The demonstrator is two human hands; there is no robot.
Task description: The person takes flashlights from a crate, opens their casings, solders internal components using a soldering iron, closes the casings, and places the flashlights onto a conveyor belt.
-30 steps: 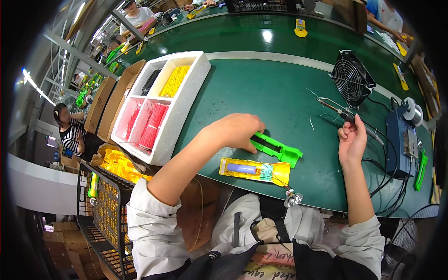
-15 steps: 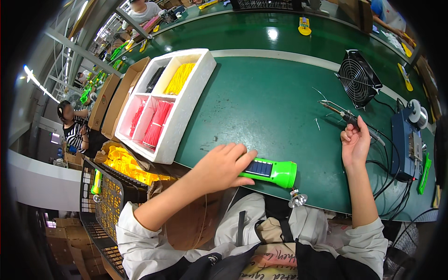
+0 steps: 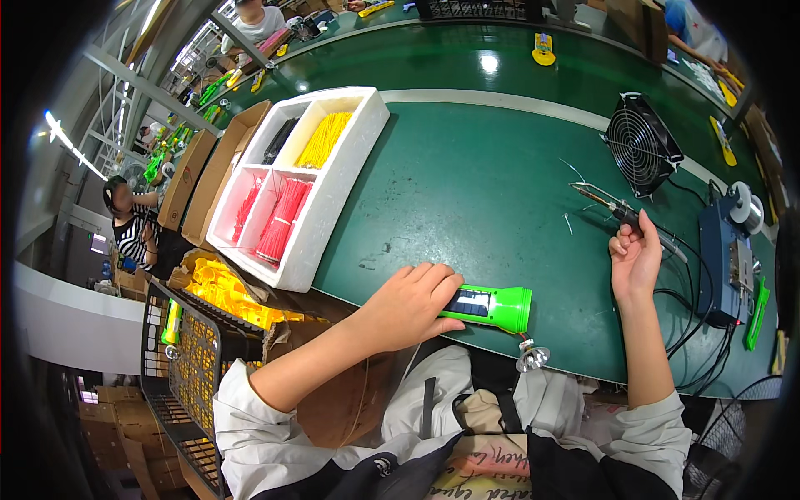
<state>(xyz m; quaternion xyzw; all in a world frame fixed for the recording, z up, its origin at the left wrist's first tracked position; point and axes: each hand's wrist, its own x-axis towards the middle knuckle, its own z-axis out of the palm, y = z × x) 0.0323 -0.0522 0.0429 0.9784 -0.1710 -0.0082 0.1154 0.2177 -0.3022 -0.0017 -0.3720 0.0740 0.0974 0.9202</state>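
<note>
My left hand (image 3: 412,307) is closed round the rear part of a bright green flashlight (image 3: 510,309), which lies level at the table's near edge. A dark solar panel (image 3: 468,302) shows on its upper side, partly under my fingers. From its front end a silvery reflector with a bulb (image 3: 532,357) hangs on short wires beyond the table edge. On the right, my right hand (image 3: 636,254) is raised with curled fingers at the black handle of a soldering iron (image 3: 618,208). The iron's metal tip points to the far left. Part of the handle is hidden behind my fingers.
A white foam box (image 3: 337,196) with red, yellow and black wires stands left. A black fan (image 3: 642,143) stands at the far right, near a blue soldering station (image 3: 722,258) with a solder spool (image 3: 747,206). A black crate (image 3: 196,367) stands lower left.
My left hand has shifted slightly over the flashlight, its fingers drawn closer together, and covers more of the panel. My right hand stays nearly still at the soldering iron.
</note>
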